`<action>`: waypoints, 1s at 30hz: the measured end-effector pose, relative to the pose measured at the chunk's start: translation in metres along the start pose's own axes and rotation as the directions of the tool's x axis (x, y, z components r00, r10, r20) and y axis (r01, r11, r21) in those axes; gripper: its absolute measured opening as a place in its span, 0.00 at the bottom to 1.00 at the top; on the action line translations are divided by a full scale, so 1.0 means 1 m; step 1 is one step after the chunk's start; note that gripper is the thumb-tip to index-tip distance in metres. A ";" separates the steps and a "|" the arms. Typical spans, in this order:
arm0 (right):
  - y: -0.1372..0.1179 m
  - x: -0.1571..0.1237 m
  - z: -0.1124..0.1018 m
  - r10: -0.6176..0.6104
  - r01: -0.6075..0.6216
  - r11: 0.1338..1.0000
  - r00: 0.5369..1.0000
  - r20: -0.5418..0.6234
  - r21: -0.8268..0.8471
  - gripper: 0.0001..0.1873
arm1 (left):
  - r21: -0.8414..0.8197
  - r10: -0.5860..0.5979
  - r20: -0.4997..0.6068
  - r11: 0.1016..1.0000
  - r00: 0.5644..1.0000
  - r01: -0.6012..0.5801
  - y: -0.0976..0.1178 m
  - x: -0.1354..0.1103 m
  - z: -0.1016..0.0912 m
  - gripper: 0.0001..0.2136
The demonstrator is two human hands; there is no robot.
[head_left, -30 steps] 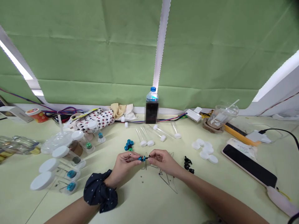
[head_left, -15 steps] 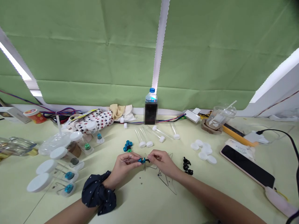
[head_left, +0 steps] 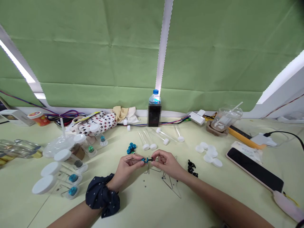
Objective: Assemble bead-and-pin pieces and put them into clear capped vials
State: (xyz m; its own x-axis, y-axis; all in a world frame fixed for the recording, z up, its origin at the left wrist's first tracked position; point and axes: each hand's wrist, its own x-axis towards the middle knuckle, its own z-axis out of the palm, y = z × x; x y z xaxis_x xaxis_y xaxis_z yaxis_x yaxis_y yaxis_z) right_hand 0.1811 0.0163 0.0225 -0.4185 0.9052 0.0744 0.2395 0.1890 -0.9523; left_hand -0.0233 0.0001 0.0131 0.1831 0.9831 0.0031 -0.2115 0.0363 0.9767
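My left hand [head_left: 128, 166] pinches a small shiny blue metal piece [head_left: 145, 160] between thumb and fingers. Thin metal wire [head_left: 128, 160] sticks out from that hand toward the left. A small black part [head_left: 150, 159] meets the right end of the blue piece, and the thumb and fingers of my right hand [head_left: 167, 163] close on its outer end. Bent metal wires [head_left: 173, 186] lie on the table under and beside my right hand. Tiny dark bits [head_left: 144, 183] rest below my hands. Further right are several black winged pieces [head_left: 190, 167].
Blue balls [head_left: 130, 148] cluster behind my left hand. Clear tubes with white caps [head_left: 146, 146] lie further back near a bottle [head_left: 155, 99]. Assembled pieces with white discs [head_left: 44, 184] stand left. Loose white discs [head_left: 208, 155], a phone [head_left: 255, 169] and a plastic cup [head_left: 223, 118] are right.
The view has shifted slightly, so things appear a little further right. My right fingers have changed their grip, and more of the black part shows between my hands.
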 end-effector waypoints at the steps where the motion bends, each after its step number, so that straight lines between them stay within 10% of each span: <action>1: 0.001 0.000 0.000 -0.001 0.001 1.000 1.000 -0.009 0.004 0.13 | -0.011 0.005 0.010 1.000 1.000 -0.005 0.000 0.000 0.001 0.05; 30: 0.006 0.003 -0.002 -0.002 0.002 0.999 1.000 -0.017 0.053 0.15 | -0.079 0.030 0.105 0.997 0.994 -0.021 0.004 -0.003 0.004 0.06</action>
State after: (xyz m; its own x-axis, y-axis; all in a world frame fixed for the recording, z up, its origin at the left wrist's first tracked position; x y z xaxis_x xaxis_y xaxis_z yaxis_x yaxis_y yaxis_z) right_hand 0.1833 0.0213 0.0177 -0.4037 0.9113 0.0809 0.1918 0.1707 -0.9665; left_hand -0.0210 -0.0033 0.0181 0.2764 0.9595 0.0547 -0.2907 0.0293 0.9564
